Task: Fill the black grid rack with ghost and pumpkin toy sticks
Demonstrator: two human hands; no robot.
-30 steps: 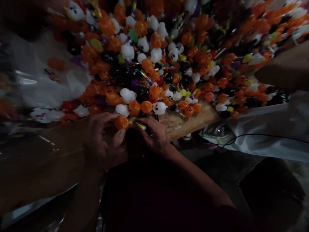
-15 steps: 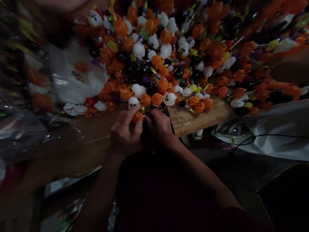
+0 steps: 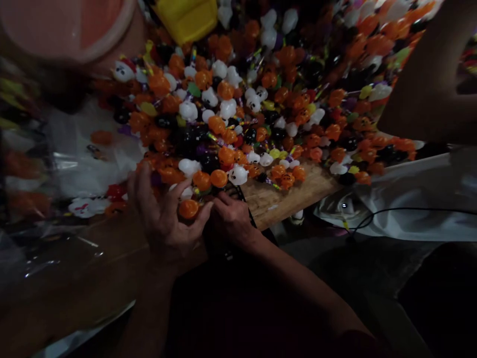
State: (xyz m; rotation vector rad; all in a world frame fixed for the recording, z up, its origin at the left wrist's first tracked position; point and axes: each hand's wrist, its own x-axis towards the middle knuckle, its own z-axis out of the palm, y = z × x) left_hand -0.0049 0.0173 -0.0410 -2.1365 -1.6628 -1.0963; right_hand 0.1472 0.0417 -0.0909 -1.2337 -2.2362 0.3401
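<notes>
My left hand (image 3: pixel 167 226) is open, its fingers spread and the thumb stretched to the right. In the gap between its thumb and index finger sits a shiny orange pumpkin-shaped plastic piece (image 3: pixel 188 209). Just to the right, my right hand (image 3: pixel 234 219) is closed, thumb and fingertips pressed together beside a dark surface; what they grip, if anything, is hidden. Right behind my hands lie a round orange piece (image 3: pixel 218 178) and a white ghost-like head (image 3: pixel 237 175).
A large heap of orange, white and black plastic figures (image 3: pixel 227 108) covers the wooden table (image 3: pixel 276 199). A yellow container (image 3: pixel 188 20) and a pale pink tub (image 3: pixel 112 37) stand behind. Clear plastic bags (image 3: pixel 93 149) lie left. Another person's arm (image 3: pixel 421 84) reaches in at the right.
My left hand has opened wider, its fingers lifting and spreading from around the orange piece. My right hand stays pinched. The view has shifted, and another person's arm now shows at the right.
</notes>
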